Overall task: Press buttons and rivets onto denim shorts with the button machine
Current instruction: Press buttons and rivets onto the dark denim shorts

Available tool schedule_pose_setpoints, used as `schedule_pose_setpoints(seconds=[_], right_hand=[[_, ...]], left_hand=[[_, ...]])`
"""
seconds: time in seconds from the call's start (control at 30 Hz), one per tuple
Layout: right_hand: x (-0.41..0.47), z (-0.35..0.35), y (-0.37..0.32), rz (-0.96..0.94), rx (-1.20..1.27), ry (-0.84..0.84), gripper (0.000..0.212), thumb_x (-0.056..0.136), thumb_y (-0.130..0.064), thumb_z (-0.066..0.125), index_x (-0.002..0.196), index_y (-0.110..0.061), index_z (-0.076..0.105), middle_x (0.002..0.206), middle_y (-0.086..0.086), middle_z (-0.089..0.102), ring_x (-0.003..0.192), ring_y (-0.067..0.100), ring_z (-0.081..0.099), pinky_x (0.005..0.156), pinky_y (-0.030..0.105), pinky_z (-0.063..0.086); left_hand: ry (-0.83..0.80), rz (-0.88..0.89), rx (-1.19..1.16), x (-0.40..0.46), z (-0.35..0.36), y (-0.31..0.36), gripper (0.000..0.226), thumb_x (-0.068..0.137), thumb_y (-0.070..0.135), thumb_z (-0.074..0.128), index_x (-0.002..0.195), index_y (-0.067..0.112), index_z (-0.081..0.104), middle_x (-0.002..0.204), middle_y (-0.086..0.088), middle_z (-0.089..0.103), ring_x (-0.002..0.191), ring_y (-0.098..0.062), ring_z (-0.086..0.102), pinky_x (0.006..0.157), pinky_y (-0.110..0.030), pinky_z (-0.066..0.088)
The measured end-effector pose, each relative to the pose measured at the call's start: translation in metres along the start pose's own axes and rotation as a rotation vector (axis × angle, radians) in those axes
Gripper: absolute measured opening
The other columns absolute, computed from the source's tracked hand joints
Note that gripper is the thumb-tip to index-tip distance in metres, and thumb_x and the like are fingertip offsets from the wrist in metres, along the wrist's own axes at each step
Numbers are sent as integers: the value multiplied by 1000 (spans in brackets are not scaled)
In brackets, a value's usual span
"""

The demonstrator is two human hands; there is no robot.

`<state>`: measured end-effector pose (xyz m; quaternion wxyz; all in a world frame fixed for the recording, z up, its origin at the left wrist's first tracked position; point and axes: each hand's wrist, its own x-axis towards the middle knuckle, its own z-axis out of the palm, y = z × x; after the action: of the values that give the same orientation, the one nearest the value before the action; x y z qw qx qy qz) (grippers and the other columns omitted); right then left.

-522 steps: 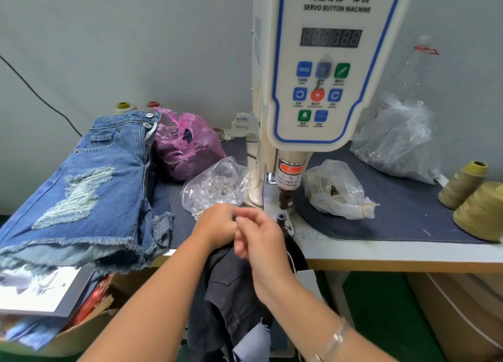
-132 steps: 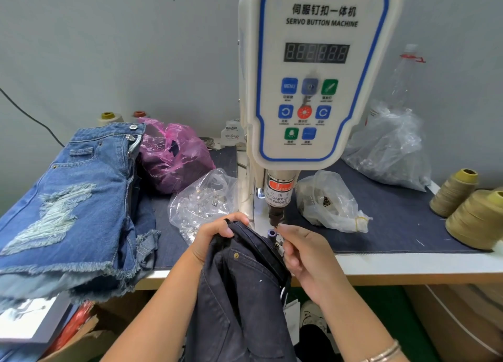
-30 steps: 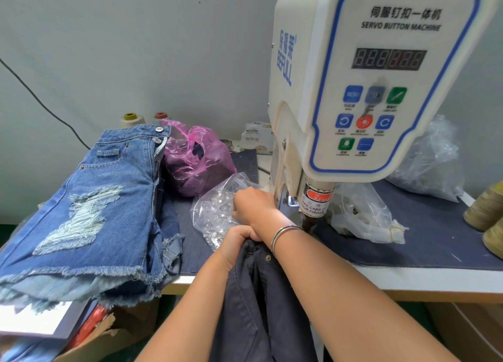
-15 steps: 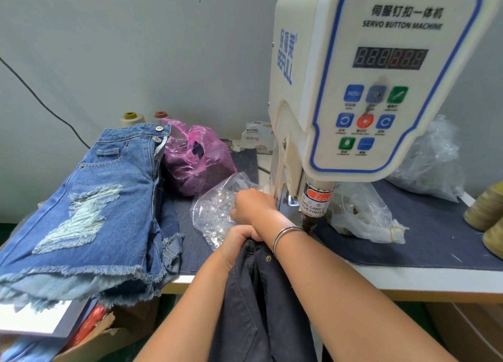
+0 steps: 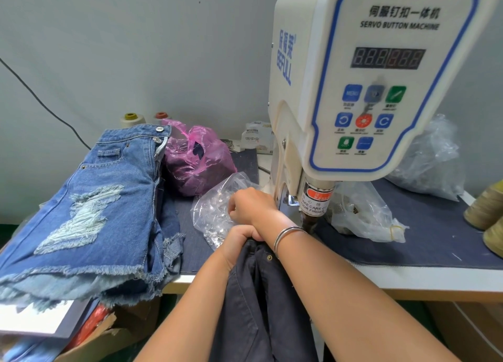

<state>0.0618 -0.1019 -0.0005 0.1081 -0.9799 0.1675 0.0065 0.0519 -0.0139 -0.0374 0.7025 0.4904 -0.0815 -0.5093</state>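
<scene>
Dark denim shorts (image 5: 258, 293) hang off the table's front edge, below the white servo button machine (image 5: 367, 89). My left hand (image 5: 239, 238) grips their bunched top edge, where one brass rivet shows. My right arm crosses over my left, and my right hand (image 5: 250, 205) reaches into a clear plastic bag of metal buttons (image 5: 215, 212) just left of the machine's press head (image 5: 313, 201). Its fingers curl down among the buttons, and what they hold is hidden.
A stack of ripped blue denim shorts (image 5: 95, 198) lies at the left, with a pink bag (image 5: 198, 160) behind it. Two more clear bags (image 5: 362, 212) (image 5: 430, 160) and thread cones (image 5: 487, 206) sit right of the machine on the blue cloth.
A few seconds back my right hand was at the shorts beside the press head; it has since moved left into the button bag. Over the last second nothing visibly shifts.
</scene>
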Motion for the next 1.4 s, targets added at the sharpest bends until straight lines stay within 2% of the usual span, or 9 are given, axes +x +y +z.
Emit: schedule_pose_setpoints(seconds=[0.17,0.3,0.5,0.67,0.8,0.93,1.07,1.4], right_hand=[[1,-1,1,-34,11,-31,28,91,-22,54,108,-40,68,118,-5,64,103,21,60,74,31,43],[3,0,2,-27,-21,-15,22,91,-24,56,108,-32,67,114,-1,64,102,23,60,73,31,40],[4,1,2,-52,-36,-20,25,93,-22,53,111,-35,64,116,-1,63,104,24,59,73,32,38],[6,2,2,-74,-57,-22,26,91,-21,54,105,-36,69,111,-3,65,100,24,61,73,31,42],[7,4,2,-65,-72,28,21,90,-19,53,99,-28,69,104,0,65,95,26,62,72,32,42],[8,4,3,-46,-83,26,21,91,-18,52,107,-19,66,106,4,65,96,28,61,76,34,45],[8,5,3,-36,-58,4,21,91,-17,52,107,-19,65,108,4,64,99,28,60,79,35,45],[7,5,2,24,30,12,18,92,-23,49,102,-19,63,104,2,65,95,25,59,80,37,48]], left_hand=[[-11,45,24,2,-3,0,48,75,-10,30,44,6,63,52,-10,60,48,-19,59,52,-24,50],[-12,44,3,1,-1,1,52,77,-12,28,42,5,62,49,-10,60,44,-19,59,47,-21,50],[-11,29,-23,-1,1,1,52,77,-10,26,42,3,62,48,-12,60,42,-20,60,44,-21,49],[11,29,-23,-2,3,3,41,67,-9,32,43,5,62,50,-11,60,44,-20,59,46,-21,50],[17,31,-26,-2,3,2,45,70,-11,30,41,4,61,48,-11,59,43,-19,59,44,-20,49],[47,15,-7,-3,4,2,27,58,-5,39,44,2,61,51,-11,60,45,-21,59,47,-22,50],[53,7,-5,0,0,1,42,73,-9,31,46,2,61,52,-11,60,46,-22,58,49,-23,50],[41,16,33,-3,2,3,50,77,-10,29,41,5,61,49,-10,59,43,-19,58,46,-21,49]])
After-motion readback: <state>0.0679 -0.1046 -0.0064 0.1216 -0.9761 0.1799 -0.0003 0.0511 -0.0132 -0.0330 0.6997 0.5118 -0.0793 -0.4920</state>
